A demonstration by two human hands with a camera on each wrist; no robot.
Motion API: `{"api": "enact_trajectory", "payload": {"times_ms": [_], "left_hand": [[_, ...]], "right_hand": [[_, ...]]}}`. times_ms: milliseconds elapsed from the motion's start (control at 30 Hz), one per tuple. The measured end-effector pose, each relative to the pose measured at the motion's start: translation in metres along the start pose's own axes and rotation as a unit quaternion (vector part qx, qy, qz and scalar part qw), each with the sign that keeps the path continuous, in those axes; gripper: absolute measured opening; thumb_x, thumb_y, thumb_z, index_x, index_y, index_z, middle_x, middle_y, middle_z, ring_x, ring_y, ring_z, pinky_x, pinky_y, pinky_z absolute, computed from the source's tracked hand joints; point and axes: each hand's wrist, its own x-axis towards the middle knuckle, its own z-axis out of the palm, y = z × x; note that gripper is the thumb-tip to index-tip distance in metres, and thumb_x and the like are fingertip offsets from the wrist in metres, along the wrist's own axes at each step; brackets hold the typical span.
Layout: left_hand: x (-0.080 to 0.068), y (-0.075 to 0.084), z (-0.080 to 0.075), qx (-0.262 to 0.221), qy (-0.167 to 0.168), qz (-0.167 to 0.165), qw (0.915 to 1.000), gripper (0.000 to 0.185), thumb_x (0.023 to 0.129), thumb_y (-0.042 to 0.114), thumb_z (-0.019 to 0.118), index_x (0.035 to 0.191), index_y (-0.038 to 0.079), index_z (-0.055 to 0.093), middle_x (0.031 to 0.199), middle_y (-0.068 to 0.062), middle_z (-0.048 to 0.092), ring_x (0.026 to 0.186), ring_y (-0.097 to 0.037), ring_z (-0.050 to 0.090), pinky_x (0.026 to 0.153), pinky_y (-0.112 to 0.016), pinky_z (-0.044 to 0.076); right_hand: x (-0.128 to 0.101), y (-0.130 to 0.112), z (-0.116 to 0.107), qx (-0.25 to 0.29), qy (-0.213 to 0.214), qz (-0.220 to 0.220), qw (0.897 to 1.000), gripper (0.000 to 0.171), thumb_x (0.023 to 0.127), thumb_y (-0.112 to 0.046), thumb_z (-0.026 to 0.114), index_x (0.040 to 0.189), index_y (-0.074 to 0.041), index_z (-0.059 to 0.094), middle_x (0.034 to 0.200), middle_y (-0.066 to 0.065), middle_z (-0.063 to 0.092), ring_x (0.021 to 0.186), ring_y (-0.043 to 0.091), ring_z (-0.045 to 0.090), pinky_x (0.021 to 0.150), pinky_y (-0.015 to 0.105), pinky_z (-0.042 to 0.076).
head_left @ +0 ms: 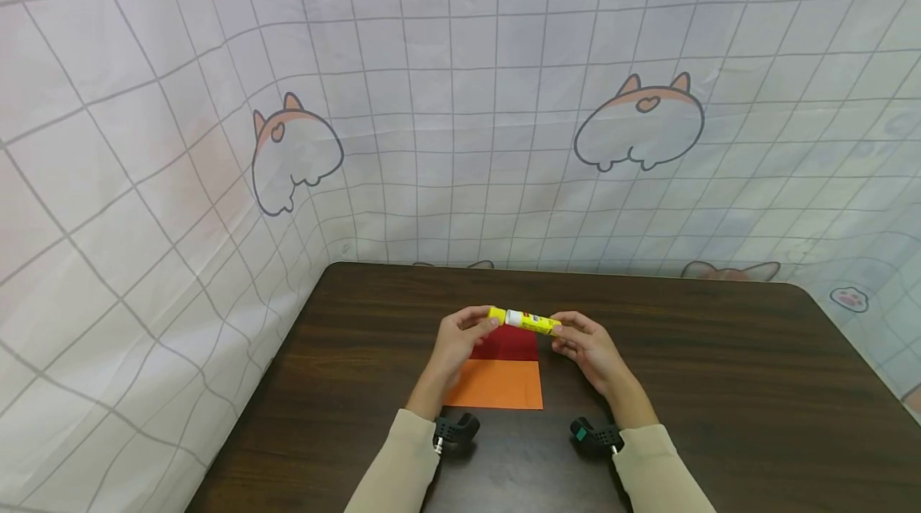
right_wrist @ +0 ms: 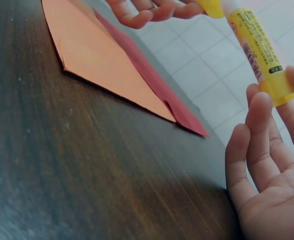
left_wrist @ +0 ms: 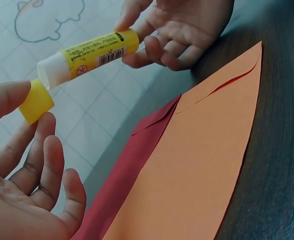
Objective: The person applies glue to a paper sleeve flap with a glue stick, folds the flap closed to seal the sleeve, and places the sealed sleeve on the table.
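My left hand pinches a yellow cap between thumb and fingers. In my right hand is a yellow glue stick, pinched by its yellow base end. The white end of the glue stick points at the cap, and in the left wrist view a small gap parts the two. Both hands are above the table. Below them lies an orange sheet of paper, with a dark red sheet along its far side. The left hand hides part of both sheets in the head view.
The sheets lie on a dark brown wooden table. Behind it hangs a white grid-patterned cloth with cartoon animal prints. A black band is on the left wrist and another black band on the right.
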Motion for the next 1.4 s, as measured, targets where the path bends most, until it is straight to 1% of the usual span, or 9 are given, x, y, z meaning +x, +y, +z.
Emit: {"api": "enact_trajectory", "payload": {"times_ms": [167, 267, 500, 667, 1133, 1400], "left_hand": [[0.0001, -0.0003, 0.0010, -0.011, -0.006, -0.005, 0.9999, 0.037, 0.094, 0.029, 0.075, 0.123, 0.008, 0.071, 0.108, -0.005, 0.073, 0.103, -0.037, 0.064, 0.087, -0.033, 0.055], [0.0004, -0.0010, 0.0010, -0.015, -0.010, -0.004, 0.9998, 0.037, 0.095, 0.028, 0.075, 0.124, 0.006, 0.071, 0.105, -0.004, 0.073, 0.100, -0.036, 0.063, 0.086, -0.032, 0.054], [0.0002, -0.0018, 0.0000, -0.020, -0.016, -0.012, 0.9996, 0.038, 0.095, 0.028, 0.075, 0.125, 0.007, 0.070, 0.104, -0.002, 0.072, 0.092, -0.026, 0.061, 0.083, -0.027, 0.053], [-0.0005, -0.0012, -0.0004, -0.021, -0.017, -0.014, 0.9995, 0.038, 0.094, 0.028, 0.075, 0.125, 0.006, 0.070, 0.103, -0.003, 0.071, 0.090, -0.023, 0.061, 0.083, -0.027, 0.053], [-0.0015, 0.0004, -0.0012, -0.019, -0.023, -0.011, 0.9995, 0.037, 0.094, 0.027, 0.075, 0.124, 0.006, 0.071, 0.105, -0.003, 0.072, 0.092, -0.024, 0.061, 0.085, -0.029, 0.054], [-0.0017, 0.0009, -0.0020, -0.010, -0.027, -0.011, 0.9995, 0.036, 0.093, 0.027, 0.076, 0.123, 0.008, 0.072, 0.114, -0.006, 0.073, 0.101, -0.033, 0.063, 0.086, -0.031, 0.053]], "right_hand": [[-0.0001, -0.0003, 0.0001, -0.002, 0.000, 0.000, 1.000, 0.010, 0.100, -0.019, 0.067, 0.110, -0.019, 0.068, 0.101, -0.004, 0.067, 0.080, 0.012, 0.064, 0.086, 0.027, 0.057], [-0.0007, -0.0008, 0.0006, -0.004, 0.000, -0.001, 1.000, 0.011, 0.100, -0.019, 0.067, 0.111, -0.018, 0.068, 0.101, -0.004, 0.067, 0.079, 0.013, 0.064, 0.086, 0.026, 0.057], [-0.0016, -0.0010, 0.0012, -0.012, -0.001, -0.002, 1.000, 0.012, 0.100, -0.019, 0.067, 0.112, -0.018, 0.067, 0.102, -0.004, 0.066, 0.080, 0.012, 0.064, 0.086, 0.025, 0.057], [-0.0017, -0.0011, 0.0015, -0.013, 0.000, -0.002, 1.000, 0.011, 0.100, -0.019, 0.067, 0.111, -0.018, 0.068, 0.102, -0.004, 0.066, 0.080, 0.012, 0.064, 0.085, 0.025, 0.057], [0.0000, 0.0011, 0.0000, -0.024, -0.003, -0.003, 1.000, 0.016, 0.099, -0.019, 0.068, 0.115, -0.015, 0.066, 0.102, -0.003, 0.065, 0.081, 0.013, 0.064, 0.085, 0.026, 0.057], [0.0011, 0.0023, -0.0004, -0.038, -0.005, -0.005, 0.999, 0.017, 0.100, -0.018, 0.067, 0.116, -0.014, 0.066, 0.101, -0.003, 0.065, 0.082, 0.013, 0.065, 0.086, 0.026, 0.057]]}}
